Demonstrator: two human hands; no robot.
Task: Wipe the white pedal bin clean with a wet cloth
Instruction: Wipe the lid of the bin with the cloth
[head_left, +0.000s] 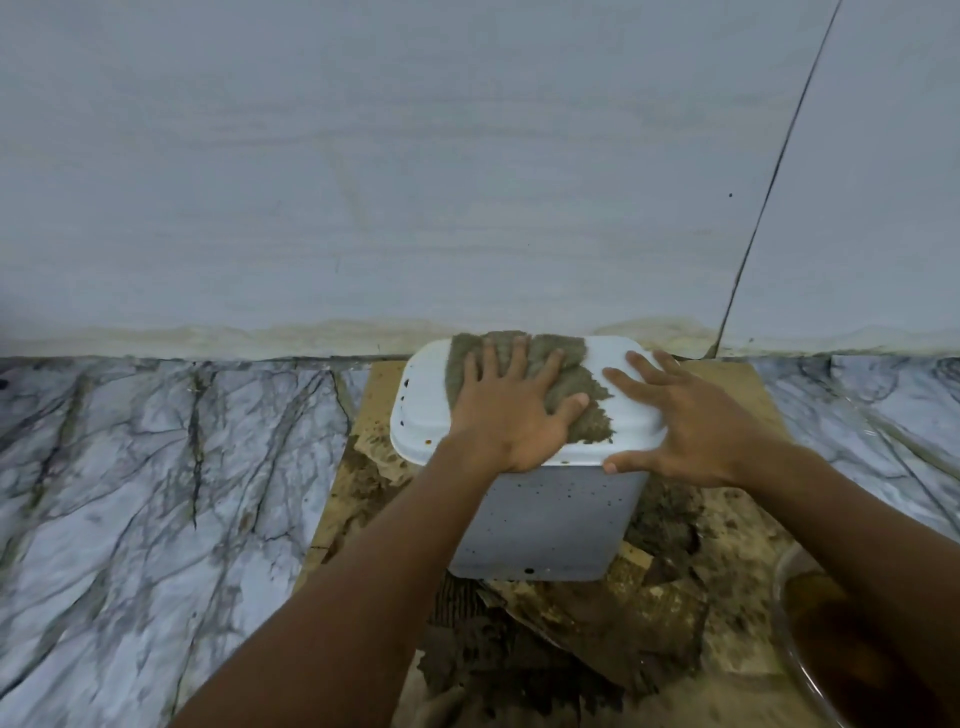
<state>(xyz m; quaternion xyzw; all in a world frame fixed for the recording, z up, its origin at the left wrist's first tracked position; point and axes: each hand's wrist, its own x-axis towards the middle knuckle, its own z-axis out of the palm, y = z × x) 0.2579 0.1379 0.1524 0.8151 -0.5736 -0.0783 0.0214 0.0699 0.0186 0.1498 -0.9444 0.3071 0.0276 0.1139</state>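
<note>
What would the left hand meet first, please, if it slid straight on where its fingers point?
The left hand lies flat on the cloth on the bin lid, fingers aimed at the wall. Past the lid's far edge it would probably meet the wall first, though the gap between them is unclear.

Veined marble floor (156, 493), soiled torn cardboard (680, 597), grey wall (415, 156)

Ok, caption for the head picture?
Left hand presses the cloth on the white bin lid while right hand steadies it.

No readable text, labels or numbers, nothing legible on the white pedal bin (545, 525)
</note>
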